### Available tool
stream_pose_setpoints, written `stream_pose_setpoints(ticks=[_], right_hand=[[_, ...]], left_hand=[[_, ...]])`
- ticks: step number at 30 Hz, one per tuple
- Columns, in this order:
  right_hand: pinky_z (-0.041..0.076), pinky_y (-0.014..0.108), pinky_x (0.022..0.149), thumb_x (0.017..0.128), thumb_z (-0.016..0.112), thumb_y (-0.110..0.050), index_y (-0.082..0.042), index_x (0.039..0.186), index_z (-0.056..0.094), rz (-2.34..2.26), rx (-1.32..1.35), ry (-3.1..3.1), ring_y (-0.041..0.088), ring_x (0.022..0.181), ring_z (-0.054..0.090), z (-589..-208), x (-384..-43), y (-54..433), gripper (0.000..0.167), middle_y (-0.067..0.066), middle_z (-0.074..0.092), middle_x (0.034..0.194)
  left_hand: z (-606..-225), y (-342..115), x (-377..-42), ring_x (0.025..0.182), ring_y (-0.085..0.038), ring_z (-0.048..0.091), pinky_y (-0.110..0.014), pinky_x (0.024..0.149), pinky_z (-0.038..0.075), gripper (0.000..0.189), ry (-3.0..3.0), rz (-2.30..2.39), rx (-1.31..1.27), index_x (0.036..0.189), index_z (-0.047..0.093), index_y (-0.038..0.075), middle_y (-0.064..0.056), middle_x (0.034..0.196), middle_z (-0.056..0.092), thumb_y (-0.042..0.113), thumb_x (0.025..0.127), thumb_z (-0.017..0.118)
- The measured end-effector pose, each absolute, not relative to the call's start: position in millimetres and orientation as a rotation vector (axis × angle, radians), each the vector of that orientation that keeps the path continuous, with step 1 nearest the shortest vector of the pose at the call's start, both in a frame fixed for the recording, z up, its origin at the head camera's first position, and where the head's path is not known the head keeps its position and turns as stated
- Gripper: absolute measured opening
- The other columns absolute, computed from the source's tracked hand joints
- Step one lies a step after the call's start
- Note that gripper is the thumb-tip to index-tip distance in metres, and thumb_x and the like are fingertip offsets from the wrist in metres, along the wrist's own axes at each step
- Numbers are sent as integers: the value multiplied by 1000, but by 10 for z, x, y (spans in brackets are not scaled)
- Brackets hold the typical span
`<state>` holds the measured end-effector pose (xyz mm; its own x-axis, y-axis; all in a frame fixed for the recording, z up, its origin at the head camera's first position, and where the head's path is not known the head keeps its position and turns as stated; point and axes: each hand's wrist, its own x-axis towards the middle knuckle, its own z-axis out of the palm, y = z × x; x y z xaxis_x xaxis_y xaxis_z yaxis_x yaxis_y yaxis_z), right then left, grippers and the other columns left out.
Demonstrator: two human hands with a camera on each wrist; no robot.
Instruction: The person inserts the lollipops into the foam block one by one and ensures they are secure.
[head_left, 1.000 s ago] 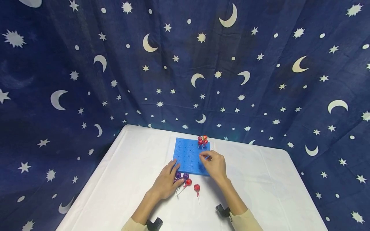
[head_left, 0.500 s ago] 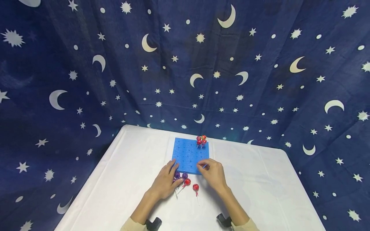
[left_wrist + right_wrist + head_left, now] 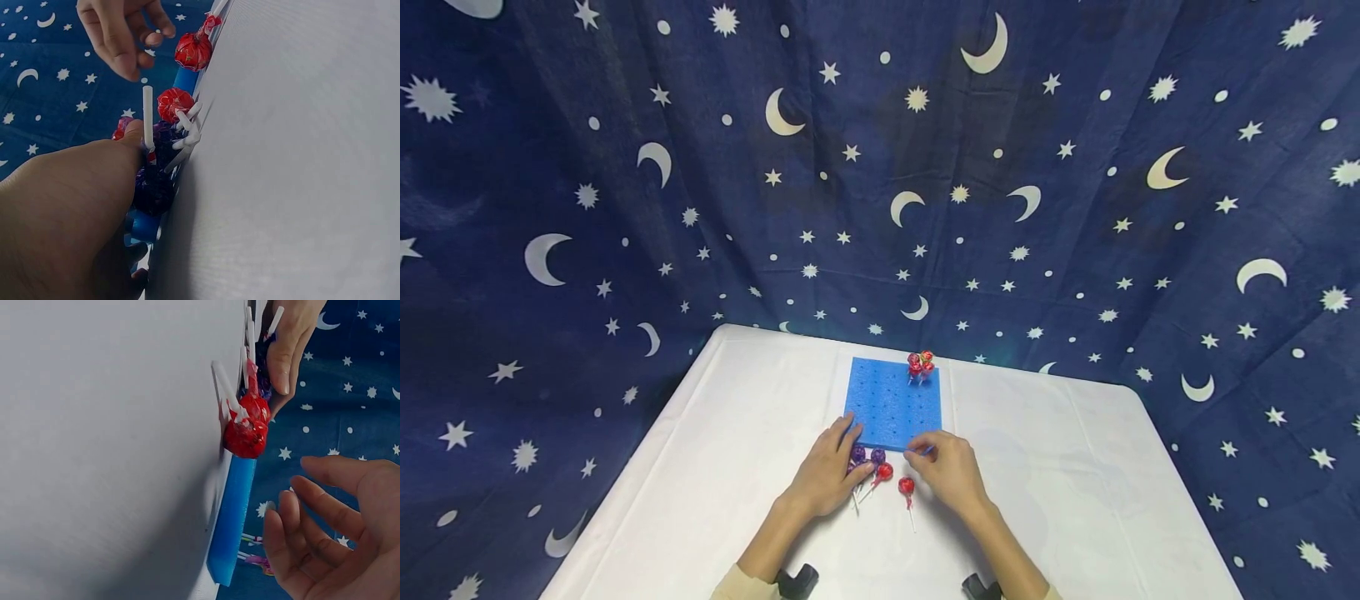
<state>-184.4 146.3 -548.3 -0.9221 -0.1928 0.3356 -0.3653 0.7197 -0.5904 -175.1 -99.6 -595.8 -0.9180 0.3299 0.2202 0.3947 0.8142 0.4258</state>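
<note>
A blue foam board (image 3: 880, 400) dotted with small holes lies on the table. My left hand (image 3: 826, 471) rests at its front left corner, fingers at the edge and thumb over a bunch of lollipops. Purple-wrapped lollipops (image 3: 877, 456) and a red lollipop (image 3: 884, 472) lie by that thumb. One more red lollipop (image 3: 906, 485) lies alone, its stick toward me. My right hand (image 3: 951, 471) hovers over the board's front right edge, loosely bent fingers holding nothing in the right wrist view. Several red lollipops (image 3: 921, 367) stand upright in the board's back right corner.
The white-covered table (image 3: 1037, 467) extends to both sides of the board. Behind it hangs a dark blue curtain (image 3: 850, 208) with moons and stars. Both wrists wear black mounts, such as the left mount (image 3: 797, 582).
My right hand has drawn back toward me, from over the board's right side to its front edge. My left hand stays put, and the lollipops lie as before.
</note>
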Motion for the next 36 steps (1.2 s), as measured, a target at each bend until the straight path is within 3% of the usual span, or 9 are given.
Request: stream_pose_setpoints(ticks=[13,27,36], right_hand=[[52,22,62,85,87,-26,-16,95,80,1021,429,-2807,2,72,60,-5641,-1747,1477,16,-3,75,92],[46,21,52,86,87,-30,-15,92,80,1082,524,-2880,1,59,53,-5658,-1729,1473,17,-15,65,72],[45,22,47,84,89,-24,-15,89,80,1086,524,-2936,3,54,53,-5676,-1722,1448,14,-14,61,65]], left_hand=[[-6068,-1019,-1768,152,-41,34,-57,122,32,73,-2778,-735,-596,157,44,3,-21,166,33,52,104,57],[-6018,-1009,-1755,149,-44,36,-60,120,34,71,-2740,-749,-625,154,45,0,-24,163,36,49,104,58],[-5961,-1006,-1748,153,-41,32,-56,124,29,71,-2816,-752,-604,156,43,1,-22,166,32,47,105,58]])
